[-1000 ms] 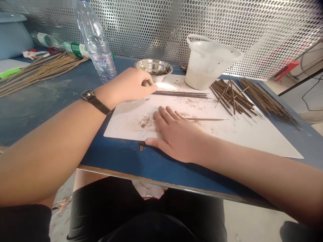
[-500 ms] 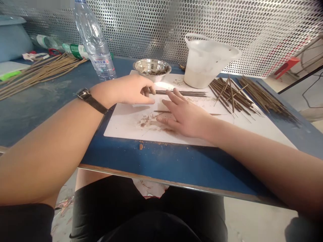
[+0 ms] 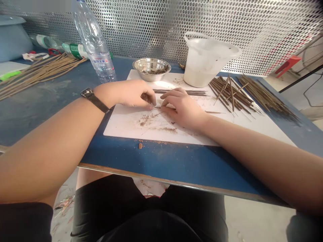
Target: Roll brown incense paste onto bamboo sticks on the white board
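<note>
Brown incense stick, thin and coated, lying across the white plastic board between both hands; left hand, its wrist in a black-strapped watch, apparently pinched on the stick's near end, thumb and fingers closed; right hand curled over the stick's far part, though whether it grips or only steadies cannot be told; the step in hand appears to be close two-handed work on this single stick; the slender stick seems to call for a light, even hold; a row of dark sticks lies just beyond the hands, brown powder just before them; steel bowl and plastic jug stand behind; loose pile of sticks at right, partly on the blue table.
</note>
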`<action>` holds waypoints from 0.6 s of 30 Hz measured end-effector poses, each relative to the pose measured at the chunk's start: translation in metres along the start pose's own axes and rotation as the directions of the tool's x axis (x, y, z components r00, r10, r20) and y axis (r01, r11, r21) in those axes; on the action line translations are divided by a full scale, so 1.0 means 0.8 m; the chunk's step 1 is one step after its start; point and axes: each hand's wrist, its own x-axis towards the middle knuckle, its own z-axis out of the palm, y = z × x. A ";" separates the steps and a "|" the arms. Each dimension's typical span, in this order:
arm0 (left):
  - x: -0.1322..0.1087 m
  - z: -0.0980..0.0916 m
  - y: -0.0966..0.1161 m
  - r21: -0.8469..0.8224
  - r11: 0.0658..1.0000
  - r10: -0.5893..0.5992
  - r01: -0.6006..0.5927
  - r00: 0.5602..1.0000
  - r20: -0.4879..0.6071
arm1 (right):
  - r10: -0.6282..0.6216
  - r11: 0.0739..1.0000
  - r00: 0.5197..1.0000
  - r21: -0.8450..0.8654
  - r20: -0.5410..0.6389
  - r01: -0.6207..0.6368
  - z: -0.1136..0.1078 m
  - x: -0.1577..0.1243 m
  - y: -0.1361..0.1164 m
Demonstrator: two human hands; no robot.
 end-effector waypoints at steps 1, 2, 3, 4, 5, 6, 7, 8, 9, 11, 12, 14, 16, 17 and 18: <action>0.001 0.000 -0.001 -0.013 1.000 0.007 -0.007 1.000 -0.001 | 0.004 1.000 1.000 0.003 -0.010 -0.004 -0.001 -0.001 0.000; 0.002 0.001 -0.003 -0.025 1.000 0.014 -0.014 1.000 0.006 | 0.010 1.000 1.000 0.005 -0.020 -0.010 -0.001 -0.001 -0.001; 0.003 0.001 -0.005 -0.034 0.999 0.023 -0.022 1.000 0.016 | 0.018 1.000 0.999 0.007 -0.029 -0.018 -0.001 -0.002 -0.001; 0.004 0.000 -0.007 -0.039 0.999 0.034 -0.032 0.999 0.029 | 0.022 1.000 0.999 0.009 -0.036 -0.022 0.000 -0.003 -0.001; 0.005 0.000 -0.009 -0.040 0.998 0.047 -0.045 0.998 0.044 | 0.023 1.000 0.999 0.012 -0.045 -0.022 0.001 -0.003 0.000; 0.005 -0.001 -0.011 -0.039 0.998 0.060 -0.058 0.996 0.059 | 0.019 1.000 0.998 0.016 -0.054 -0.018 0.002 -0.004 0.001; 0.006 -0.002 -0.012 -0.037 0.997 0.072 -0.070 0.995 0.073 | 0.012 1.000 0.998 0.023 -0.063 -0.010 0.004 -0.004 0.002; 0.007 -0.002 -0.013 -0.034 0.996 0.083 -0.080 0.993 0.084 | 0.003 0.999 0.998 0.032 -0.070 -0.001 0.005 -0.004 0.003; 0.007 -0.003 -0.013 -0.031 0.995 0.092 -0.090 0.991 0.094 | -0.006 0.999 0.997 0.042 -0.076 0.010 0.007 -0.005 0.004; 0.007 -0.003 -0.013 -0.026 0.994 0.107 -0.105 0.988 0.112 | -0.027 0.997 0.996 0.065 -0.083 0.032 0.010 -0.005 0.007; 0.007 -0.003 -0.012 -0.027 0.994 0.111 -0.108 0.987 0.119 | -0.038 0.996 0.996 0.077 -0.085 0.044 0.011 -0.005 0.008; 0.006 -0.003 -0.011 -0.033 0.994 0.111 -0.108 0.985 0.131 | -0.056 0.992 0.994 0.105 -0.092 0.065 0.012 -0.005 0.010; 0.005 -0.002 -0.009 -0.042 0.994 0.108 -0.103 0.985 0.137 | -0.069 0.988 0.993 0.132 -0.097 0.081 0.014 -0.004 0.012; 0.005 -0.002 -0.008 -0.047 0.994 0.109 -0.103 0.985 0.137 | -0.074 0.986 0.993 0.143 -0.097 0.088 0.014 -0.003 0.013; 0.004 -0.002 -0.008 -0.051 0.993 0.110 -0.104 0.984 0.139 | -0.079 0.984 0.993 0.152 -0.093 0.092 0.014 -0.003 0.014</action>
